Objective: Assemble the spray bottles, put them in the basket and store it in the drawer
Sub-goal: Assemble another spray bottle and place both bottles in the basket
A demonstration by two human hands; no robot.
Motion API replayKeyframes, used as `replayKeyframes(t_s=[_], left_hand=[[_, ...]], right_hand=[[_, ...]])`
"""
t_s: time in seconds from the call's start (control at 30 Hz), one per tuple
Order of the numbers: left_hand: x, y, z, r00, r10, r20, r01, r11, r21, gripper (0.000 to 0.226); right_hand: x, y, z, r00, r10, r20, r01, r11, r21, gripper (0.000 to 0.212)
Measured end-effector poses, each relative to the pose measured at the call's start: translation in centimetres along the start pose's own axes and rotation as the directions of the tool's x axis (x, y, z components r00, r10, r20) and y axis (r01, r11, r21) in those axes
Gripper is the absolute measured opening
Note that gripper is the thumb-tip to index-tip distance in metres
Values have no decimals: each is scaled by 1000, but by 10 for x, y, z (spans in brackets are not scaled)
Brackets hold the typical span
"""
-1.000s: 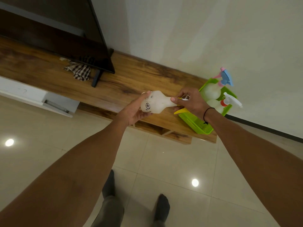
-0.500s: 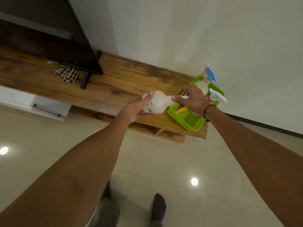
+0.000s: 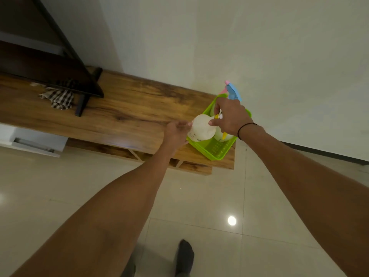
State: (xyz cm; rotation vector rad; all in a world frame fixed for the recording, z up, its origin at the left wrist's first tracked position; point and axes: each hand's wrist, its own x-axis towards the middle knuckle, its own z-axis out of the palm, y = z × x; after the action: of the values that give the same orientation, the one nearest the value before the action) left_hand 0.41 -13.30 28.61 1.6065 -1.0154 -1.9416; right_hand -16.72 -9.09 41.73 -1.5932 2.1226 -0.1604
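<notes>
A white spray bottle with a yellow spray head stands upright at the near-left corner of the green basket. My right hand grips its yellow head from above. My left hand rests against the bottle's left side, fingers loosely around it. Behind my right hand a bottle with a blue and pink spray head stands in the basket. Another white bottle shows under my right wrist. The basket sits on the right end of the wooden TV bench.
A black TV stand foot and a checked cloth lie on the bench at left. A white drawer unit sits under the bench's left part. Glossy tiled floor lies in front; a white wall rises behind.
The white bottle went from lying sideways between my hands above the bench to upright in the basket. My right hand moved over the basket, hiding the white-and-red spray head.
</notes>
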Motion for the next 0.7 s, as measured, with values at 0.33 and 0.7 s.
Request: replayKeyframes(t_s=[0.33,0.7], left_hand=[[17,-20,6,999,29,-40,-15,950,310,62],[25,-24,17,991,-118,69,110,987,114,44]], right_hand=[[13,-5,24,995,-42,89,70,937,-343,45],[21,-18,67,989,-117,-90,98,976,-197,50]])
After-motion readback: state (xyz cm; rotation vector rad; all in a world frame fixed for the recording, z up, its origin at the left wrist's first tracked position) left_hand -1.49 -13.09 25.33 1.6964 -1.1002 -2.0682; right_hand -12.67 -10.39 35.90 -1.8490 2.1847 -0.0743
